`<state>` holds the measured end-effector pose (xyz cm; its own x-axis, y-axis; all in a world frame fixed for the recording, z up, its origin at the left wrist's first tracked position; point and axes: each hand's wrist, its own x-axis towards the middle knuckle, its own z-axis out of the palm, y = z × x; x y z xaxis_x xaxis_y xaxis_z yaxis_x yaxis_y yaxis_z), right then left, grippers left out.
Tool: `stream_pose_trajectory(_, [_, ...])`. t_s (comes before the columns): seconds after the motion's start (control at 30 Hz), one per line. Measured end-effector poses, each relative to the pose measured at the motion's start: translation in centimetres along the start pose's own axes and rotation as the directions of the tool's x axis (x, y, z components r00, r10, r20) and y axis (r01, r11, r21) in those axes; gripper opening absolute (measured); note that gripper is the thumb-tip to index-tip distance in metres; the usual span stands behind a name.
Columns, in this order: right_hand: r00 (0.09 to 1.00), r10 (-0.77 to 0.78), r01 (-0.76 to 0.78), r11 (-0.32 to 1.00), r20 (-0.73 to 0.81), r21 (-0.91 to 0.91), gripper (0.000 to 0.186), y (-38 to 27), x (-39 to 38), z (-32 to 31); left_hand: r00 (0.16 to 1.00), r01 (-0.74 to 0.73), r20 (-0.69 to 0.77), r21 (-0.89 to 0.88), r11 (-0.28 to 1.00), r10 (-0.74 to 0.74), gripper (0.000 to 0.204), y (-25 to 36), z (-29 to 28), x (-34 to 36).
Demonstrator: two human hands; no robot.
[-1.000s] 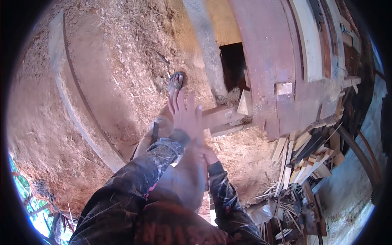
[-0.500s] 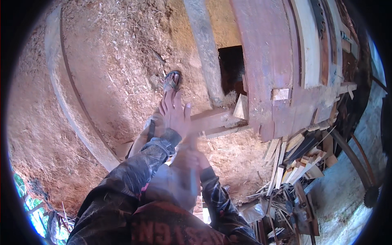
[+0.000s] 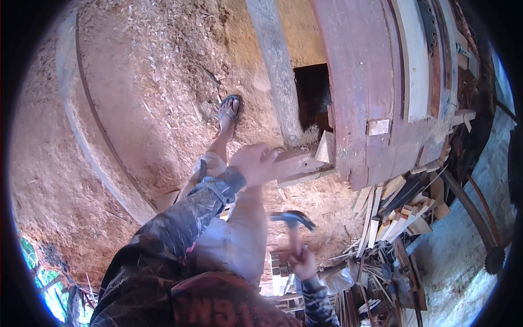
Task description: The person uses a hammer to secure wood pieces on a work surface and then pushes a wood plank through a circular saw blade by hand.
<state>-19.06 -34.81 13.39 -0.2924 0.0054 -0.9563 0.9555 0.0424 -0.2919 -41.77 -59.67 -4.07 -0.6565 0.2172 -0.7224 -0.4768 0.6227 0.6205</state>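
My right hand is closed around the handle of a claw hammer, whose dark head is raised above my right knee's side. My left hand is at the left end of a wooden beam. Its fingers are bent and smeared by motion, so I cannot tell whether they grip the beam or just lie on it. A small wooden wedge stands on the beam's right end, against the reddish planks.
A square dark hole opens beside the planks and a grey timber. A long curved timber lies on the left. Wood offcuts are piled to the right. My sandalled foot stands on chip-strewn ground.
My right hand has moved right and down from beside my knee, and the hammer now shows clearly in it. My left hand has shifted from stretched out over the shin to the beam's end.
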Motion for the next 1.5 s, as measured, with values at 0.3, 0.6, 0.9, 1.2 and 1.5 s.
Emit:
stream_pose_trajectory(0.3, [0.387, -0.754, 0.114, 0.611, -0.531, -0.784, 0.046, -15.2, 9.1, -7.1, 0.94, 0.07, 0.328, 0.073, 0.995, -0.09, 0.078, 1.9, -0.5, 0.5])
stream_pose_trajectory(0.6, [0.106, -0.888, 0.103, 0.457, -0.447, -0.883, 0.049, -19.7, 15.3, -7.6, 0.985, 0.022, 0.157, 0.271, 0.962, -0.067, 0.075, 1.0, 0.3, -0.4])
stream_pose_trajectory(0.9, [0.382, -0.863, -0.049, 0.34, -0.332, -0.939, 0.026, -33.1, 18.7, -5.2, 0.997, -0.053, 0.067, 0.295, 0.954, 0.034, 0.066, -0.2, 1.7, 0.7])
stream_pose_trajectory(1.2, [0.161, -0.859, 0.755, 0.424, -0.485, -0.5, 0.017, -22.2, 12.3, -0.5, 0.986, 0.038, 0.143, 0.279, 0.959, -0.081, 0.071, -2.7, 2.6, 0.9])
stream_pose_trajectory(1.5, [0.41, -0.386, 0.642, 0.765, -0.826, -0.039, 0.029, -4.5, 19.3, 1.4, 0.977, 0.139, 0.132, 0.197, 0.97, -0.167, 0.083, -3.1, 2.4, 1.0])
